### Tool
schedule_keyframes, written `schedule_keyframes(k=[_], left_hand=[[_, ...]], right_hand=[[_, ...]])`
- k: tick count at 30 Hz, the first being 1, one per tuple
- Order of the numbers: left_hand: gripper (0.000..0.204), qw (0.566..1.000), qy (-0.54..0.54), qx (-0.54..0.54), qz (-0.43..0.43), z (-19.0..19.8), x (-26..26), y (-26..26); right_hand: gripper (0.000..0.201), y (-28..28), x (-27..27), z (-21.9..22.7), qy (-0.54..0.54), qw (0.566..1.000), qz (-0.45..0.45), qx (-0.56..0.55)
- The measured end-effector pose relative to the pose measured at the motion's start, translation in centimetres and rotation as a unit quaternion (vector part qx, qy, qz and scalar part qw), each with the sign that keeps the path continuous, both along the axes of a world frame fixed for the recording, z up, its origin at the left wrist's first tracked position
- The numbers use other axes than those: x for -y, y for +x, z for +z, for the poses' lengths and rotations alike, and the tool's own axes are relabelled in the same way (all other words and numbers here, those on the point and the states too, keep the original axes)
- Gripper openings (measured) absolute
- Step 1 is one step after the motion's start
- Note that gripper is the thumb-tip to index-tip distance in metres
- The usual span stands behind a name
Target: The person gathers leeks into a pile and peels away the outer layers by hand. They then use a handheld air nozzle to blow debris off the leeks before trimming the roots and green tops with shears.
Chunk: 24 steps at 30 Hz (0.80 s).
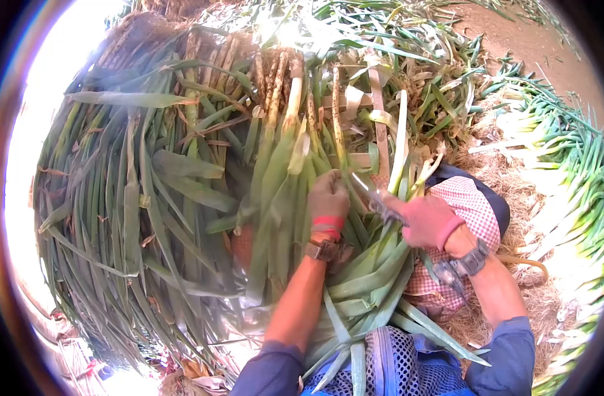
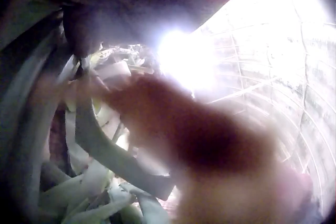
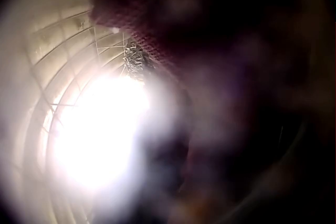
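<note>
In the head view my gloved left hand (image 1: 329, 196) grips a leek (image 1: 338, 125) just below its brown-stained stalk, fingers curled round it. Just to the right, my gloved right hand (image 1: 424, 221) holds a knife (image 1: 385, 210), its short bright blade (image 1: 360, 182) angled toward the left hand and close to the stalk. Long green leek leaves (image 1: 374, 280) drape below both hands across the lap. In the left wrist view, blurred brown shapes cover much of the frame beside cut leaf pieces (image 2: 121, 163). Glare and dark blur hide the right hand's work in its wrist view.
A large pile of unpeeled leeks (image 1: 130, 198) fills the left side, stalks pointing away. Stripped leaves (image 1: 440, 99) lie heaped at the back. On the right stands a row of cleaned leeks (image 1: 559, 178) beside dry roots (image 1: 513, 264). Checked cloth (image 1: 470, 198) lies by the right hand.
</note>
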<state>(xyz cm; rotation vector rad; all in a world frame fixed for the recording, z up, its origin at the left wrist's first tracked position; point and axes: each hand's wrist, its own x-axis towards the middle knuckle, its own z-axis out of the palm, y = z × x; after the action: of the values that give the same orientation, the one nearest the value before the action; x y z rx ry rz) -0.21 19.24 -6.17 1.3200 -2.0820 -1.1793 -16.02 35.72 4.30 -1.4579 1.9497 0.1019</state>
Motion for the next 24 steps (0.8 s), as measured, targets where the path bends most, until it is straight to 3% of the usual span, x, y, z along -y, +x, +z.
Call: schedule_keyframes(k=[5, 8, 12, 16, 18, 20, 22, 23, 24], left_hand=[[0.031, 0.994, -0.063, 0.081, -0.022, -1.6, 1.2, -0.7], [0.032, 0.984, -0.043, 0.161, -0.069, 0.0, 1.4, -1.9], [0.039, 0.944, -0.038, 0.313, -0.094, 1.4, 1.0, -3.8], [0.041, 0.902, -0.019, 0.412, -0.129, -0.2, 2.0, -5.2], [0.033, 0.907, -0.009, 0.398, -0.137, 0.1, 2.7, -5.5], [0.027, 0.913, 0.003, 0.383, -0.141, 0.5, 3.8, -5.2], [0.029, 0.951, 0.072, 0.278, -0.116, -0.3, 5.1, -4.4], [0.032, 0.966, 0.138, 0.193, -0.105, -1.6, 6.2, -4.0], [0.032, 0.965, 0.138, 0.193, -0.107, -1.1, 6.8, -3.8]], right_hand=[[0.079, -2.0, 4.1, -2.7, -0.063, 0.997, -0.04, -0.017], [0.081, -3.1, 7.3, -3.7, -0.061, 0.996, -0.06, -0.027], [0.084, -4.5, 11.7, -3.2, -0.044, 0.993, -0.105, -0.019], [0.086, -6.0, 14.0, -4.8, -0.117, 0.984, -0.127, -0.034], [0.085, -6.3, 13.2, -5.3, -0.126, 0.985, -0.109, -0.035], [0.086, -5.4, 10.9, -2.7, -0.067, 0.99, -0.123, -0.019], [0.088, -5.1, 7.1, -2.3, -0.041, 0.997, -0.051, -0.031], [0.087, -4.6, 5.3, -1.5, -0.012, 0.998, -0.061, -0.006], [0.085, -4.1, 3.6, -0.6, 0.015, 0.997, -0.071, 0.019]])
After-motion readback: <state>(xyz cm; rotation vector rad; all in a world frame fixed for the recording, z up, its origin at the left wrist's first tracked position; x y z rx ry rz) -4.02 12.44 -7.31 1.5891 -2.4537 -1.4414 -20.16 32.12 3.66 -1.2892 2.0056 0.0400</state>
